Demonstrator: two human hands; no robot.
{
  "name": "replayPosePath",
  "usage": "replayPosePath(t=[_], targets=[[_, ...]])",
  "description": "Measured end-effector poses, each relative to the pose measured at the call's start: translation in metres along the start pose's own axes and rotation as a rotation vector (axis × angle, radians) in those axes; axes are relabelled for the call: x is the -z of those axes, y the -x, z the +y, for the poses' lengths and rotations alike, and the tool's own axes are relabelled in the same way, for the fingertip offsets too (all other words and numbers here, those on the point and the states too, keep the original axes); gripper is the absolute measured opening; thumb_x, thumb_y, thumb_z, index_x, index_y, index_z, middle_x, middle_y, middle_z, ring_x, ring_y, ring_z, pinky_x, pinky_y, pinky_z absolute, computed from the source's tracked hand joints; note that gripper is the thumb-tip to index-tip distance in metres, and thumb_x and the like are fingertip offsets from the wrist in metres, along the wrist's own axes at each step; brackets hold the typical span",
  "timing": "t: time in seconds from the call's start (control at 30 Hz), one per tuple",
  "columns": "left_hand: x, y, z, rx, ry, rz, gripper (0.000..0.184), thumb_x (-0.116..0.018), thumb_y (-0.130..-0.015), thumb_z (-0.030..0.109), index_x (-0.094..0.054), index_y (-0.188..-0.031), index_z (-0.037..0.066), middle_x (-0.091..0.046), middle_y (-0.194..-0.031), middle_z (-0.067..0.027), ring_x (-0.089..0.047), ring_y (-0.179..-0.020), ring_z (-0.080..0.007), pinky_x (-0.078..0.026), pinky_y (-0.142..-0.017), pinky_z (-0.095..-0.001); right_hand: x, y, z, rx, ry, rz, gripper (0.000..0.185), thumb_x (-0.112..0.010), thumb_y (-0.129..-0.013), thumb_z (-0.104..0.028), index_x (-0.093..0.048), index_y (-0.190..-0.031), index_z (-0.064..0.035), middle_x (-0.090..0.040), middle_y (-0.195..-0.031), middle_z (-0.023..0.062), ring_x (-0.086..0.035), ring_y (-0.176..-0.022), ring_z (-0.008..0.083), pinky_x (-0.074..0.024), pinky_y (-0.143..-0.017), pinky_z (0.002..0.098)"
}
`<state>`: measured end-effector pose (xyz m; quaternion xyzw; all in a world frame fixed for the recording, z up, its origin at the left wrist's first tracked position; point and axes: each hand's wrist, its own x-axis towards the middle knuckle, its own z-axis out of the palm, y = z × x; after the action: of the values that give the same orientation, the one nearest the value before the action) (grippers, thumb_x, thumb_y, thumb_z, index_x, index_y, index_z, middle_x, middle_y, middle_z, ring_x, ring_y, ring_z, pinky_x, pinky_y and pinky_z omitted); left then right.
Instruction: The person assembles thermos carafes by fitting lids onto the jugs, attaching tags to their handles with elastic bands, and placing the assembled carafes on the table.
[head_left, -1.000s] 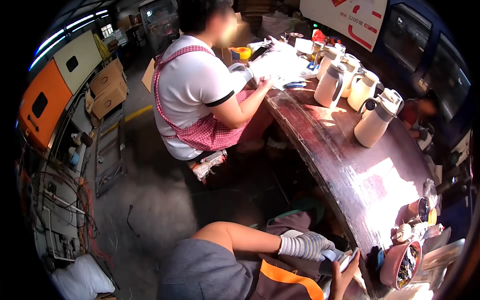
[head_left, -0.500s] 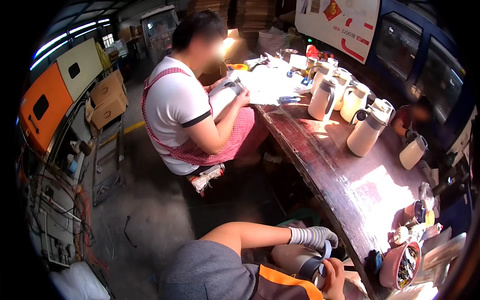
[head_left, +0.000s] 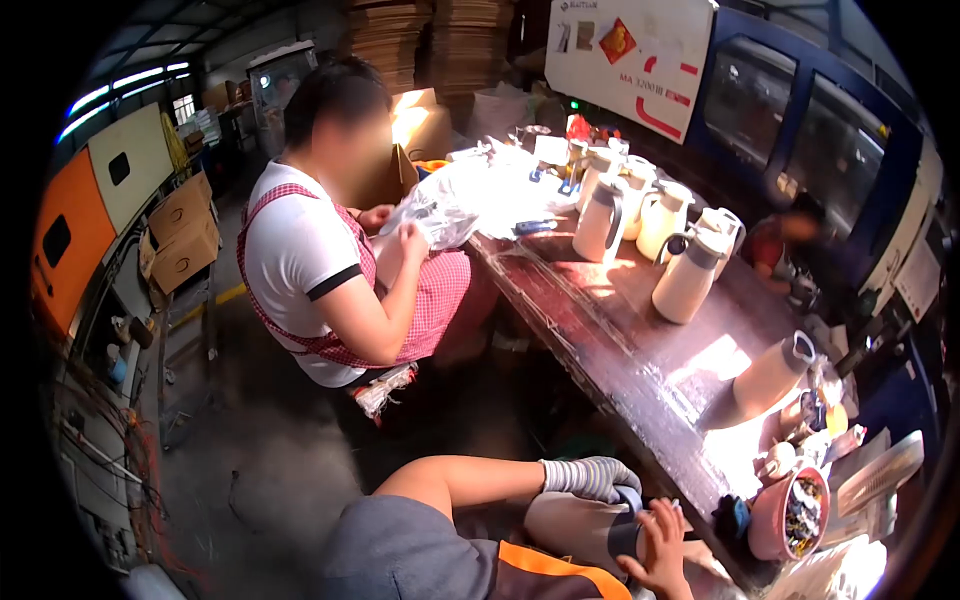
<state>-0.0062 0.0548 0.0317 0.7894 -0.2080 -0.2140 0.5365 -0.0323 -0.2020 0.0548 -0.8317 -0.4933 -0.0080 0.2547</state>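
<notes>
My left hand [head_left: 592,479], in a grey striped glove, is closed round the handle of a cream insulated jug [head_left: 568,526]. That jug lies tilted across my lap, its grey top toward the table. My bare right hand [head_left: 660,550] is raised beside the jug's top end, fingers spread, with nothing visible in it. Part of the jug's top is hidden behind that hand. To the right of my hands, on the table corner, sits a pink bowl [head_left: 762,532] of small dark and light parts.
A long dark table [head_left: 600,350] bears several cream jugs [head_left: 690,275] and one nearer jug [head_left: 770,378]. At left, a seated person in a checked apron [head_left: 440,305] handles a clear plastic bag [head_left: 440,205]. Another person [head_left: 775,245] sits across the table.
My right hand has opened and come off the jug's top. A jug at the far edge now stands nearer on the table. The apron-wearer's jug is now partly covered by a plastic bag.
</notes>
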Motion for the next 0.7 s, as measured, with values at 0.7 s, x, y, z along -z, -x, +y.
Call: replayPosePath(t=[0.7], targets=[[-0.031,0.065,0.068,0.031,0.152,0.018,0.051,-0.068,-0.078,0.019,-0.053,-0.126,0.009,-0.063,-0.111,-0.0082,-0.058,-0.106,-0.0196,-0.042,-0.092,-0.0293,-0.019,-0.018,0.018,-0.474,-0.138,0.087,0.042,-0.048,-0.097,-0.034,-0.051,-0.131,-0.0093,-0.052,-0.129,0.0239,-0.05,-0.119,0.0396,-0.0407,-0.098,0.0438]])
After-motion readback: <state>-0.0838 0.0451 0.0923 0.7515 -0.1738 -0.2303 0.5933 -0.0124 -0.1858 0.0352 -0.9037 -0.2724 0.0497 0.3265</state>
